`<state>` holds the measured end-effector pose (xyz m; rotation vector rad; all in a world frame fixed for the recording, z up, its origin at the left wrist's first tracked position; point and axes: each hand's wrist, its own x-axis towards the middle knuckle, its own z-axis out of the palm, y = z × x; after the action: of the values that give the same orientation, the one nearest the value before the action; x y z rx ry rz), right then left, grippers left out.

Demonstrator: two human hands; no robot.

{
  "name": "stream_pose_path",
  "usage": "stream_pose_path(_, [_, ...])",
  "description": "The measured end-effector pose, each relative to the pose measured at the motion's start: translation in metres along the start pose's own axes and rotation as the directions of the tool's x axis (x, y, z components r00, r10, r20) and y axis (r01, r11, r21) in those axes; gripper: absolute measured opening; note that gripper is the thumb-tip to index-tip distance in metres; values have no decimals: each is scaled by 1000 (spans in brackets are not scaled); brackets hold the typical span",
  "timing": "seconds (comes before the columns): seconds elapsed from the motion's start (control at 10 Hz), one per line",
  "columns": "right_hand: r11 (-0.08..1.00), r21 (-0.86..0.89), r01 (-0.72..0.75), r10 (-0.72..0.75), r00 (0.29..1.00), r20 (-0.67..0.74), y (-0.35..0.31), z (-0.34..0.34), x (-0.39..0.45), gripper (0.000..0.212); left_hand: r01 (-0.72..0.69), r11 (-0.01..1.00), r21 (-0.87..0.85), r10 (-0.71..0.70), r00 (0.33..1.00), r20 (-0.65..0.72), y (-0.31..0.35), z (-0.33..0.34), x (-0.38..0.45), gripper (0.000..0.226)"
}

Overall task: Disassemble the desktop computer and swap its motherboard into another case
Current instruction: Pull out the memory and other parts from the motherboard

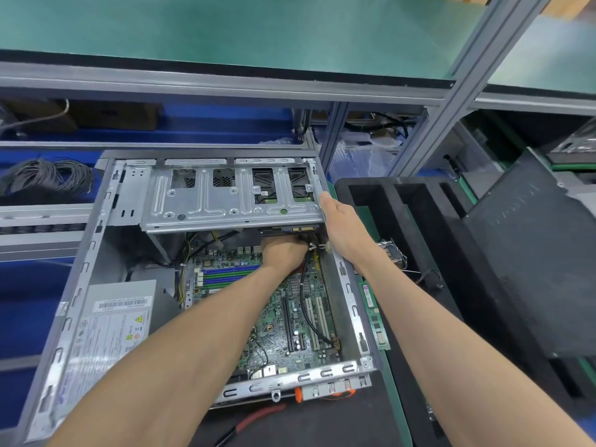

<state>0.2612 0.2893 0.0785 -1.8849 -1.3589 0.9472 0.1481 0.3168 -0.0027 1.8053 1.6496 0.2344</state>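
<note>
Green bench mat (396,398): open computer case (74,304), motherboard (274,314) inside. Left hand (283,253) under drive cage (232,201) among cables, grip can't tell. Right hand (338,221) flat against cage's right edge, fingers straight.

1. My left hand (283,253) is reaching under the drive cage (232,196); its fingers are out of sight, so I can't tell what they touch or hold.
2. My right hand (338,221) lies against the cage's right edge, its fingers hidden behind the metal.
3. The far end of the motherboard (274,304) is lost beneath the cage and my forearm.
4. The label (109,330) on the power supply is too small to read.
5. A red-handled tool (254,421) runs off the bottom edge.
6. The boxes (113,116) on the shelf are blurred.
</note>
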Motion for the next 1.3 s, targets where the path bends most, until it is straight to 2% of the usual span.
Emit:
stream_pose_path(0.3, [999,-34,17,-17,1000,-1,-2,-1,0,52,47,999,6,-47,998,-44,11,-10,-3,35])
stream_pose_path(0.4, [999,-36,11,-11,1000,1,-1,-1,0,52,6,1000,-4,-7,999,-49,12,-8,-6,34])
stream_pose_path(0.5, [999,-33,8,-8,1000,4,-2,-1,0,51,48,997,-56,-49,999,-13,10,-8,-4,32])
stream_pose_path(0.6, [999,-40,5,-5,1000,3,-1,-1,0,52,96,978,-187,-99,995,-5,-8,-12,3,46])
stream_pose_path(0.7, [999,-43,2,-2,1000,3,1,0,1,54,172,973,-153,-170,985,21,-26,-18,1,49])
stream_pose_path(0.8, [999,-32,2,-2,1000,3,3,1,2,55,259,955,-142,-256,966,42,-37,-19,12,40])
stream_pose_path(0.9, [1000,-28,0,0,1000,1,3,1,3,60,283,948,-145,-293,955,-51,-30,-28,8,23])
stream_pose_path(1.0, [1000,-24,5,-5,1000,-6,3,1,2,61,252,963,-100,-255,966,-26,-33,-18,13,26])
stream_pose_path(1.1, [1000,-28,7,-7,1000,-9,1,0,1,60,257,966,19,-258,965,54,-32,-28,16,47])
stream_pose_path(1.2, [1000,-30,9,-9,1000,-8,-1,0,-1,62,227,966,123,-249,945,212,-21,-51,9,43])
stream_pose_path(1.3, [1000,-28,11,-11,1000,-5,-3,-1,-3,63,66,988,141,-110,938,328,-22,-52,4,20])
